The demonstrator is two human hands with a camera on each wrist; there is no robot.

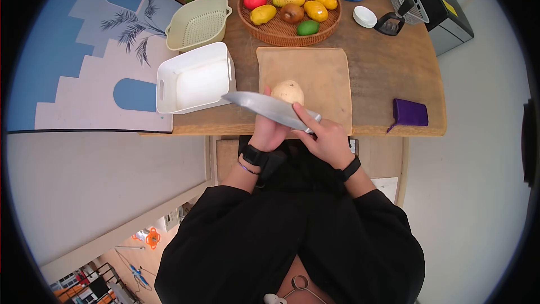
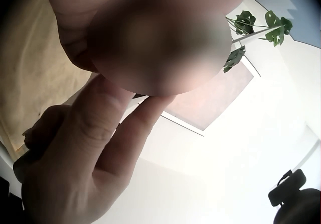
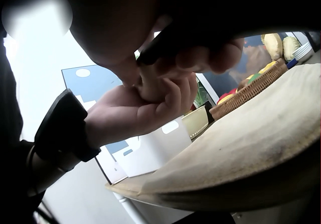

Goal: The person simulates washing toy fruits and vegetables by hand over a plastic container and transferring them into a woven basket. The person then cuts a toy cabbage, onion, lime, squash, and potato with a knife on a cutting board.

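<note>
In the head view, a silver-bladed knife [image 1: 261, 105] points left above the front of the wooden board [image 1: 329, 76]. My right hand [image 1: 328, 142] grips its handle end, with a finger laid along the metal. Just beyond the blade shows a pale round vegetable [image 1: 288, 90]. My left hand [image 1: 269, 132] is under the knife, palm up, with a fingertip beside the vegetable. From the right wrist, my left hand [image 3: 143, 108] appears with fingers curled round something pale, off the board [image 3: 246, 138]. A large blur covers much of the left wrist view.
Beyond the board stands a wicker basket [image 1: 292, 39] of several vegetables. To the left are a white bin [image 1: 197, 79] and a pale green colander [image 1: 197, 19]. A purple pouch [image 1: 410, 112], white dish [image 1: 364, 17] and black-handled tool [image 1: 389, 24] lie on the right.
</note>
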